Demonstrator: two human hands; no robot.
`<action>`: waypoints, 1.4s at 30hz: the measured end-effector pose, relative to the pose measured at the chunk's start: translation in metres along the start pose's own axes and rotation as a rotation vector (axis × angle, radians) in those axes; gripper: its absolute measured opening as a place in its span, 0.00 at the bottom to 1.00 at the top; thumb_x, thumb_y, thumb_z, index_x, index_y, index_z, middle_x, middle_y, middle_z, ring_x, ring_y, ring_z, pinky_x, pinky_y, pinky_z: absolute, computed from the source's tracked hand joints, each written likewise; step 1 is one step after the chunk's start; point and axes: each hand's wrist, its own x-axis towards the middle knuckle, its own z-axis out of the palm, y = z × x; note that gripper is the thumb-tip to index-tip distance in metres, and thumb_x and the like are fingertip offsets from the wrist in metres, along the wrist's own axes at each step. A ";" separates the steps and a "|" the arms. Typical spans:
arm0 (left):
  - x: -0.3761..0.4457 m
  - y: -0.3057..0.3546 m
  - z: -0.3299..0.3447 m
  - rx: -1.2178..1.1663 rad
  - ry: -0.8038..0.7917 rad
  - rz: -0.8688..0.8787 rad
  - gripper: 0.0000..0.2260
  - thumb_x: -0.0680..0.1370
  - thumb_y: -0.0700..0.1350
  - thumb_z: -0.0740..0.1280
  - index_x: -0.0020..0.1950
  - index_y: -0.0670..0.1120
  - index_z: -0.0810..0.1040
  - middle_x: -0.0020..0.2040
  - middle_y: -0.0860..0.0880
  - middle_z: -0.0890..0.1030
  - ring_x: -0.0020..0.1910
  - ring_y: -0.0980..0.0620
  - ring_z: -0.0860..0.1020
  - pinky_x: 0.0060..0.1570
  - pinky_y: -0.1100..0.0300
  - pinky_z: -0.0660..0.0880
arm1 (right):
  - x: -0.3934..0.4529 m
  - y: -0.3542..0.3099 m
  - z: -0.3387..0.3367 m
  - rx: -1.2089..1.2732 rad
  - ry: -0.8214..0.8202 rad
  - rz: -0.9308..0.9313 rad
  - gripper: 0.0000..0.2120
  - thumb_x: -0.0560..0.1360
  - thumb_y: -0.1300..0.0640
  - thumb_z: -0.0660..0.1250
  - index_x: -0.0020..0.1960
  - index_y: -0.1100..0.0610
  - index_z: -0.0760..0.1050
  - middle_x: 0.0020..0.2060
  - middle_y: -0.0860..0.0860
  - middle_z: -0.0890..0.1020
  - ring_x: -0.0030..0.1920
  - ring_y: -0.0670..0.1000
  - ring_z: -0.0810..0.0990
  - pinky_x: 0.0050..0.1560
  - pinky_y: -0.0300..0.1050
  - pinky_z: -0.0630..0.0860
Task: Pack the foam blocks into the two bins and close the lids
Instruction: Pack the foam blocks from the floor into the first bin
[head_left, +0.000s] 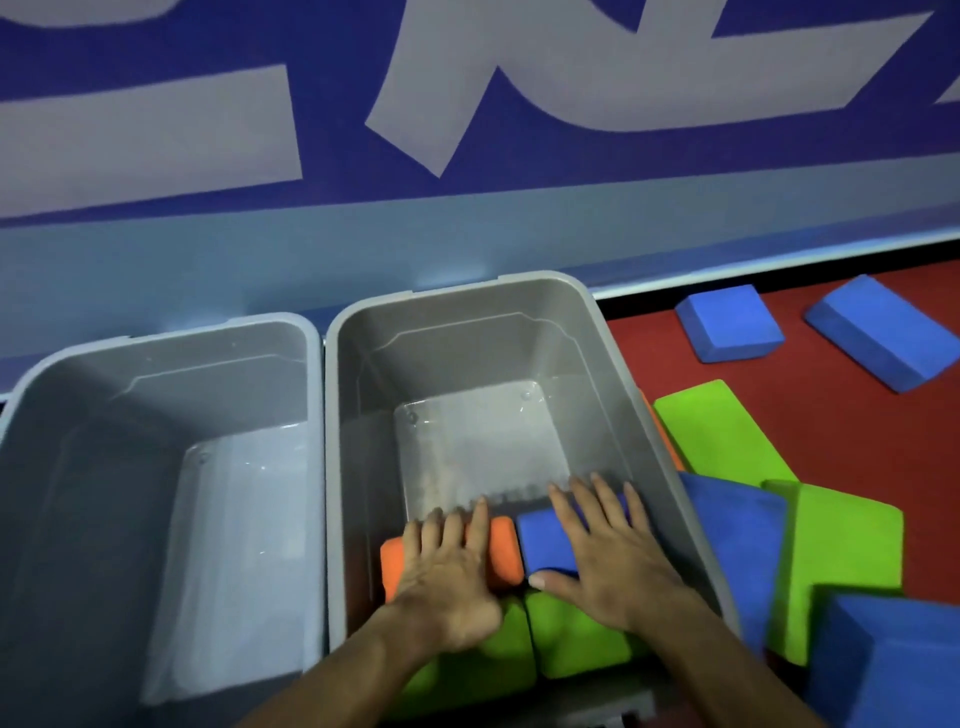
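Two grey bins stand side by side without lids. The left bin (57, 374) holds nothing. Inside the right bin (618, 364), at its near end, an orange block (506, 551) and a blue block (545, 545) stand next to each other, with two green blocks (571, 639) closer to me. My left hand (447, 577) lies flat on the orange block, fingers spread. My right hand (608, 556) presses flat on the blue block. Neither hand grips anything.
On the red floor right of the bins lie loose blocks: two blue ones (730, 322) far back, green ones (722, 431) and blue ones (737, 540) against the bin's right side. A blue wall (467, 130) runs just behind the bins. No lids are in view.
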 end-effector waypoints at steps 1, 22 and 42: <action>0.003 0.001 -0.003 0.006 -0.001 -0.008 0.47 0.66 0.55 0.58 0.79 0.49 0.35 0.78 0.45 0.51 0.77 0.40 0.47 0.74 0.41 0.41 | 0.003 0.000 -0.001 -0.004 -0.004 -0.001 0.46 0.69 0.22 0.48 0.74 0.54 0.60 0.69 0.58 0.71 0.70 0.63 0.67 0.65 0.66 0.52; 0.013 0.042 0.038 0.154 0.341 0.172 0.38 0.72 0.73 0.55 0.78 0.55 0.60 0.77 0.39 0.60 0.75 0.30 0.55 0.66 0.26 0.53 | -0.035 0.158 -0.009 0.010 0.157 0.260 0.34 0.70 0.47 0.60 0.73 0.58 0.62 0.70 0.60 0.67 0.69 0.62 0.65 0.65 0.62 0.66; -0.007 0.110 -0.034 0.119 0.415 0.352 0.43 0.70 0.68 0.64 0.77 0.53 0.49 0.74 0.41 0.58 0.75 0.36 0.50 0.72 0.36 0.45 | -0.084 0.142 -0.103 -0.138 -0.199 0.341 0.43 0.55 0.30 0.71 0.59 0.50 0.58 0.57 0.50 0.73 0.59 0.56 0.73 0.52 0.53 0.68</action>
